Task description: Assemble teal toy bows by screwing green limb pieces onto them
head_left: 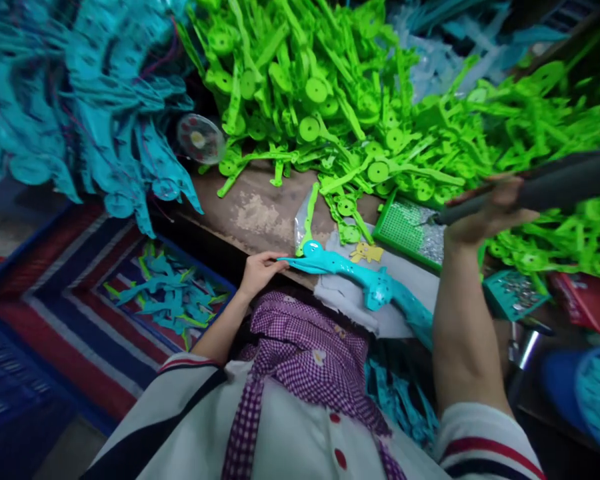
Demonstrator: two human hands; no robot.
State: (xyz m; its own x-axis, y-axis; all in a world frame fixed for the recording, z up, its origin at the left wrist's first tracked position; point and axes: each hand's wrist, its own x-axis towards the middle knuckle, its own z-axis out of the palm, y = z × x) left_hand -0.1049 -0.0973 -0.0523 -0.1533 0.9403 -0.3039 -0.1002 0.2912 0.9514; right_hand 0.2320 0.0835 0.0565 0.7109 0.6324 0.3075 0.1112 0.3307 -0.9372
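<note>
My left hand [261, 270] pinches the pointed tip of a turquoise plastic toy part [360, 277] that lies on a white cloth [350, 303] at the table's near edge. My right hand [485, 212] is wrapped round a dark grey powered screwdriver [545, 187], whose tip hovers over a green tray of small silver screws [410, 227]. A small yellow piece [366, 253] lies just behind the turquoise part. A single green part [309, 223] lies next to it on the brown table [260, 210].
A large heap of bright green plastic parts [380, 100] covers the far table. Turquoise parts [95, 100] are piled at the left and more lie in a striped bag [175, 293] on the floor. A second teal screw tray [513, 293] sits right.
</note>
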